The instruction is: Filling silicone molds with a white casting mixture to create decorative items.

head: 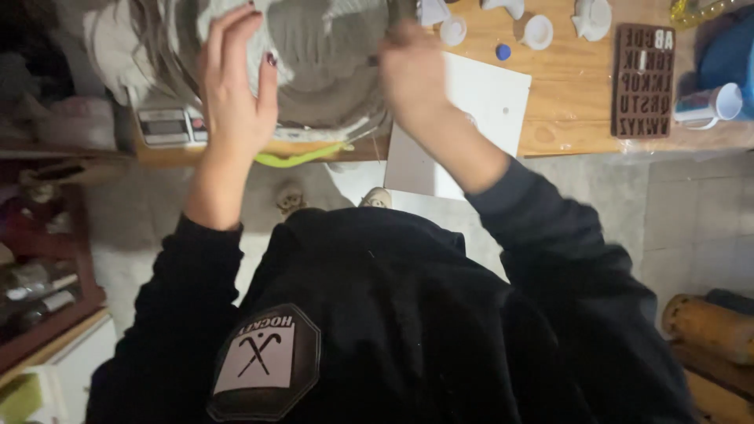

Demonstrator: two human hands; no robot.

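Wooden table [565, 86] | left hand [234, 94] flat, fingers apart, on grey bowl [314, 63] rim | right hand [415, 74] grip blurred, cannot tell | risk: bowl near edge may tip off.

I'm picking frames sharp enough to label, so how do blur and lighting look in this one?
Head view: the right hand is smeared by motion blur at the rim of the large grey bowl of pale paste; the left hand is sharper. Light falls on the wooden table; the black sweatshirt and left-side shelves sit in shadow.
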